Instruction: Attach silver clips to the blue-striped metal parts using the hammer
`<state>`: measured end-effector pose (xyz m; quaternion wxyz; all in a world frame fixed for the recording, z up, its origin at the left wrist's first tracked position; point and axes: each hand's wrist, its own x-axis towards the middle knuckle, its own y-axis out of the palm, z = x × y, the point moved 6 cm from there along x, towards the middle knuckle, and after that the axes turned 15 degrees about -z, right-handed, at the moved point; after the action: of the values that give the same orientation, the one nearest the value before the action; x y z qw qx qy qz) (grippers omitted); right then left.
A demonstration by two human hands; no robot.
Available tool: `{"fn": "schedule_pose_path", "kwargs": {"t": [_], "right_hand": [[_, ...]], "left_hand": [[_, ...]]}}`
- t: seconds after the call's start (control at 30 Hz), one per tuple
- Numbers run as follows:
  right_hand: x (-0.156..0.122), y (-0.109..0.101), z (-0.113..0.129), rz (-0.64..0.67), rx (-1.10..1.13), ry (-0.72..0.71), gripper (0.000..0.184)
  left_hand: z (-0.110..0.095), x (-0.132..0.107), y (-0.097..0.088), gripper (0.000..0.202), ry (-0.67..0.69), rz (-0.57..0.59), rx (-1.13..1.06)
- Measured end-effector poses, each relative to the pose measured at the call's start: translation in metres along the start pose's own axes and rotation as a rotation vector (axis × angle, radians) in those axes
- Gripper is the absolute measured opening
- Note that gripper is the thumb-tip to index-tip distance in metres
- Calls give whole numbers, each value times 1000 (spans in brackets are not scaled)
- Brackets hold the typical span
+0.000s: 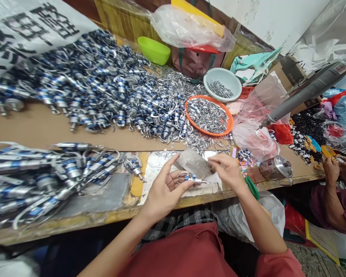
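Observation:
My left hand (164, 188) pinches a small blue-and-silver metal part (192, 178) with a wire loop, held just above the table's front edge. My right hand (226, 169) hovers at the part's right end, fingers curled together as if pinching something too small to make out. Under both hands lies a worn metal plate (194, 161) on a white sheet. A large heap of the same blue-and-silver parts (103, 84) covers the cardboard-topped table behind, and another pile (46, 177) lies at my left.
An orange dish (209, 115) of small silver pieces and a pale bowl (222, 84) of screws stand beyond my hands. A green bowl (154, 50) sits further back. A hanging electric screwdriver (305, 92) points down at right. Another person's hands (334, 169) work at far right, by a steel cup (276, 167).

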<state>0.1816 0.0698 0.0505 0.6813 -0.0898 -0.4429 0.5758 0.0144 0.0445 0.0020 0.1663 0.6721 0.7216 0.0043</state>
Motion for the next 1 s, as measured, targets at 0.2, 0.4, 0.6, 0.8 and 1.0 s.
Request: {"fn": "schedule_pose_path", "kwargs": {"t": [0.2,0.4,0.6,0.8,1.0], "right_hand": [[7,29,-43,474,-630,-247,20],[15,39,-27,560,-698,-315,15],[21,41,-24,670,-715,-387,14],[24,36,-35,456,-498,-315,30],[21,5,-3,-16,103,-140,14]], "left_hand": [[-1,7,-2,98,-32,30,50],[-2,16,-5,103,-62,72,76],[1,20,-7,104,-100,123,28],[-5,16,-2,103,-102,105,19],[-4,19,-2,103,-128,112,167]]}}
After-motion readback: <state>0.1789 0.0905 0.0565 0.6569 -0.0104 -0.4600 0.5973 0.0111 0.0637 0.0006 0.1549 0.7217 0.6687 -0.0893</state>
